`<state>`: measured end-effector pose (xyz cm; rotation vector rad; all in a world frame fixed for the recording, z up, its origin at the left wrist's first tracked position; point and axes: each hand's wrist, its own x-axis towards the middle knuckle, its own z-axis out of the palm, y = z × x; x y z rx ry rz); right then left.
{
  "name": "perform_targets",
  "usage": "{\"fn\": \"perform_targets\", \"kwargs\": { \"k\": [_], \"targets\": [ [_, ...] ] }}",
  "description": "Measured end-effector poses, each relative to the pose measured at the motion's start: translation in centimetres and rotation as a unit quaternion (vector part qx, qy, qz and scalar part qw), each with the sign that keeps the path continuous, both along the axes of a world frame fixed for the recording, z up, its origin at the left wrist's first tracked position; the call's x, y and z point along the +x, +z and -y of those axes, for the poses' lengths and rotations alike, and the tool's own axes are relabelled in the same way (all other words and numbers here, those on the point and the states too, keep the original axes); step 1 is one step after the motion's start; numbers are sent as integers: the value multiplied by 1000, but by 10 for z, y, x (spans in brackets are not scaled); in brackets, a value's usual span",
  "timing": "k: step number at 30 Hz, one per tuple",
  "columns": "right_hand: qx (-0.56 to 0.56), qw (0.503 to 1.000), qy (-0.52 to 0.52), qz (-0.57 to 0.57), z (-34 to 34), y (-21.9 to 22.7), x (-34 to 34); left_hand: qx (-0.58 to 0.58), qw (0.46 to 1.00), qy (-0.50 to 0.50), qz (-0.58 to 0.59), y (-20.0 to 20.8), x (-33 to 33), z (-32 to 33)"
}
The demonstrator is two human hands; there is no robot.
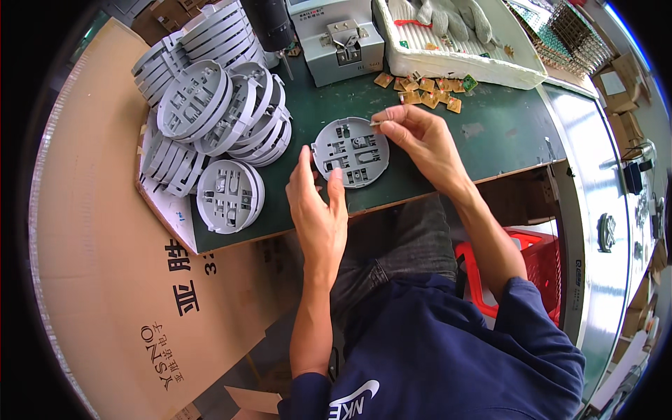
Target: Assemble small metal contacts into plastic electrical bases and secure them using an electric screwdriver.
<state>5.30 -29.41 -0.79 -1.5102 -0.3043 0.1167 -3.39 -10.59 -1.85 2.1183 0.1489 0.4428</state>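
A round grey plastic housing base [360,159] with cut-outs and clips lies on the green tabletop in front of me. My left hand [315,203] holds it by the left side, thumb on its near left part and fingers along the outer edge. Over the far right rim, my right hand [413,136] pinches a small thin piece [376,124] between thumb and fingertips; it shows almost edge-on, so its kind is unclear. Beyond that hand, several small yellow-brown circuit boards [428,91] lie scattered, one green board [469,82] among them.
Piles of similar grey bases [210,105] crowd the left of the table. A power screwdriver [271,28] hangs beside a grey machine [341,52] at the back. A white foam tray [476,73] holds gloves [455,21]. A large cardboard sheet [98,210] stands left; a red stool [514,273] sits right.
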Motion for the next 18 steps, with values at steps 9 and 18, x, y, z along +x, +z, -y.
{"fn": "perform_targets", "kwargs": {
  "k": [9,18],
  "targets": [
    [-45,998,1,-31,31,13,-35,-32,988,-142,42,8,70,-8],
    [113,992,-21,-61,48,0,-33,184,924,-292,167,24,107,21]
  ]
}}
